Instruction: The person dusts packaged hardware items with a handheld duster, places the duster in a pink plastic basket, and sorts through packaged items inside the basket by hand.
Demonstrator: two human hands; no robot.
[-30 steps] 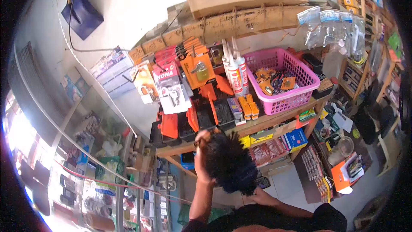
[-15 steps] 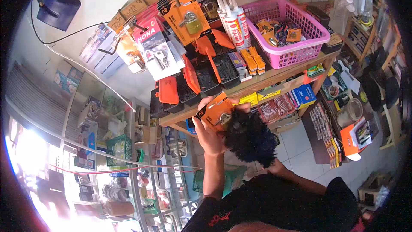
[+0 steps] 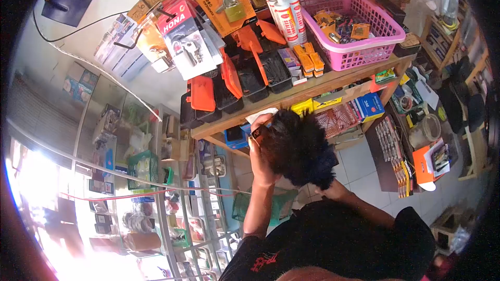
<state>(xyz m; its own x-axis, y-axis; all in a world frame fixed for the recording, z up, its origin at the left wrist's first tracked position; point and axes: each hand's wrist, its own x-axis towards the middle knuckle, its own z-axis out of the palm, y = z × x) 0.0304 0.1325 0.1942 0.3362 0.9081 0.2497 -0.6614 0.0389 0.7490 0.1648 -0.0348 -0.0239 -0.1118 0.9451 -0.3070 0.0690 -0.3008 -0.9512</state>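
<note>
A dark, fluffy duster [image 3: 299, 148] fills the space between my hands, just below the front edge of the wooden shelf. My right hand [image 3: 333, 191] is closed around its lower end; the handle itself is hidden. My left hand [image 3: 262, 158], left of the duster, grips a padlock pack [image 3: 257, 133] on an orange-and-black card. The duster covers most of that card, so its padlock does not show. On hooks above hang several similar padlock packs [image 3: 221, 5] and a red-and-white lock pack [image 3: 188, 41].
Black bins with orange lids [image 3: 202, 94] line the wooden shelf [image 3: 312, 88]. Sealant tubes [image 3: 284, 15], small orange boxes [image 3: 308, 60] and a pink basket [image 3: 364, 54] of small packs stand there too. A glass cabinet [image 3: 166, 218] is at left.
The duster has moved up and slightly left, over the padlock pack, whose face showed earlier. My left hand still holds the pack, now tilted. The view has shifted slightly.
</note>
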